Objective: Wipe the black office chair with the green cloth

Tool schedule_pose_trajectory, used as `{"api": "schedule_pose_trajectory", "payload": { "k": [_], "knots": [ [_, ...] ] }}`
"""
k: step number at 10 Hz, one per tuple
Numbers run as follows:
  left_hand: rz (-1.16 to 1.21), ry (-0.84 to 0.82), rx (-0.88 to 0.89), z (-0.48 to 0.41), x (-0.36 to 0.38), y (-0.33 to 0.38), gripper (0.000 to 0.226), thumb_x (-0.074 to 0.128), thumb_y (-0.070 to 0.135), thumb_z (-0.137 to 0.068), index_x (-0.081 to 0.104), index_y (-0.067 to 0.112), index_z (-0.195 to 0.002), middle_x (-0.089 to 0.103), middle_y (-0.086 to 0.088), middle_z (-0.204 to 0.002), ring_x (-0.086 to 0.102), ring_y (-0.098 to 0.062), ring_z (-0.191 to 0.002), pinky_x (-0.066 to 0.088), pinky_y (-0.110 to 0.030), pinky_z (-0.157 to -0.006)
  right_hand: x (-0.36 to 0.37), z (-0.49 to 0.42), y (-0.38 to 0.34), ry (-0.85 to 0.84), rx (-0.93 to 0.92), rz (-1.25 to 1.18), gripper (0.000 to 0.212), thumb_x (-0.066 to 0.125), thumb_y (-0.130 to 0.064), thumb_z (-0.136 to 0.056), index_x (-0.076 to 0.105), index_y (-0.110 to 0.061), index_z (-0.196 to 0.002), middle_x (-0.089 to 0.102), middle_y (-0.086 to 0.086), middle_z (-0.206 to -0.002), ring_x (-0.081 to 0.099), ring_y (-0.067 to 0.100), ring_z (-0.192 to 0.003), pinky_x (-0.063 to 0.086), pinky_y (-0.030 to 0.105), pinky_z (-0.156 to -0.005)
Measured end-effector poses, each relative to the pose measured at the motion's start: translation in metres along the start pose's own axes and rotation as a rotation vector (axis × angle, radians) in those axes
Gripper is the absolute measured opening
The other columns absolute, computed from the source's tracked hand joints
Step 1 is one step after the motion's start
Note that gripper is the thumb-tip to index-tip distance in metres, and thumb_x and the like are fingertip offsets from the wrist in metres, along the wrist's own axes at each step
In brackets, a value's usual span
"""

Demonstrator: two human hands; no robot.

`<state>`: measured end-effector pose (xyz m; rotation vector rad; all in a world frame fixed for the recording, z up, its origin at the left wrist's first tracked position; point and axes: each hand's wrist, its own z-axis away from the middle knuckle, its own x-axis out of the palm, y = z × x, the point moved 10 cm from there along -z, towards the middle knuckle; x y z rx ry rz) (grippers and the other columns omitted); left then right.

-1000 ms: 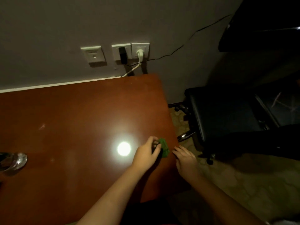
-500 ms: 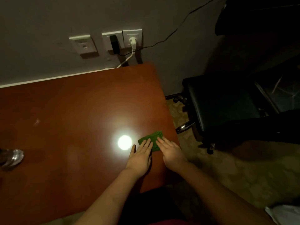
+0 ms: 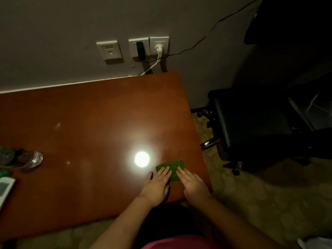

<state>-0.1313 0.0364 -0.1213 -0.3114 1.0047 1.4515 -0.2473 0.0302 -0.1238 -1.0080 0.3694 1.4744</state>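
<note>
Dim light fills the room, and a brown tabletop [image 3: 89, 123] shines under us. Our left grip [image 3: 157, 184] and right grip [image 3: 193, 184] both lie flat, fingers straight, holding nothing. They press down on the green cloth [image 3: 173, 168], side by side, with a strip of cloth showing between them. The cloth lies flat on the tabletop, under our fingertips and poking out just past them.

We think the step now is smoothing the cloth so it is ready to wipe. To do it well, we should make a neat pad, then curl our fingers round it tight so it does not slip. The cloth looks thin and soft, with a small bumpy pattern, shaped like a little rectangle. It may slide, because the tabletop is smooth and glossy.

Just ahead and left of the left grip, a round bright spot [image 3: 142, 159] glows on the wood. Well off to the right of the right grip, down on the floor [image 3: 269, 203], stands the black office chair [image 3: 251, 119]. Its seat looks smooth like leather, with round corners and a silver metal leg below. No grip touches it, so we think the wiping has not begun. Far left of the left grip is a clear bottle [image 3: 23, 158]. Far ahead, white sockets [image 3: 133, 48] sit on the grey wall.
</note>
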Motion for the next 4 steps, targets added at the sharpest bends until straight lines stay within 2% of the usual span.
{"api": "schedule_pose_trajectory", "payload": {
  "k": [1,2,3,4],
  "knots": [
    [0.003,0.011,0.019,-0.002,-0.001,0.001,0.061,0.033,0.029,-0.103,0.005,0.024,-0.157,-0.003,0.006,-0.164,-0.003,-0.01,-0.15,-0.001,-0.044,-0.121,0.0,0.002,0.001,0.002,0.008,-0.003,0.081,0.041,0.001,-0.087,0.006,-0.026,-0.156,-0.005,-0.012,-0.162,-0.001,0.007,-0.148,0.003,0.033,-0.119],
    [0.005,0.014,0.02,-0.005,-0.011,0.0,0.058,0.037,0.031,-0.103,0.015,0.024,-0.156,0.006,0.007,-0.164,0.007,-0.01,-0.15,0.003,-0.042,-0.121,-0.009,0.003,-0.001,-0.009,-0.004,-0.034,0.073,0.04,-0.003,-0.09,0.013,-0.024,-0.155,0.002,-0.009,-0.162,0.007,0.009,-0.148,0.008,0.032,-0.119],
    [0.033,0.043,0.052,-0.009,-0.034,0.003,0.048,0.044,0.028,-0.099,0.041,0.02,-0.147,0.038,-0.002,-0.154,0.036,-0.019,-0.14,0.025,-0.033,-0.113,-0.034,0.001,-0.009,0.034,-0.026,-0.03,0.059,0.042,-0.011,-0.092,0.032,-0.02,-0.15,0.029,-0.001,-0.157,0.031,0.017,-0.141,0.026,0.03,-0.114],
    [-0.001,0.046,0.064,-0.015,-0.073,0.006,0.036,0.045,0.026,-0.098,0.057,0.015,-0.13,0.06,-0.011,-0.13,0.054,-0.03,-0.118,0.044,-0.034,-0.094,-0.081,-0.011,-0.015,0.057,0.014,-0.006,0.046,0.045,-0.016,-0.094,0.048,-0.018,-0.139,0.053,0.005,-0.139,0.05,0.027,-0.123,0.043,0.036,-0.1]
  ]
}}
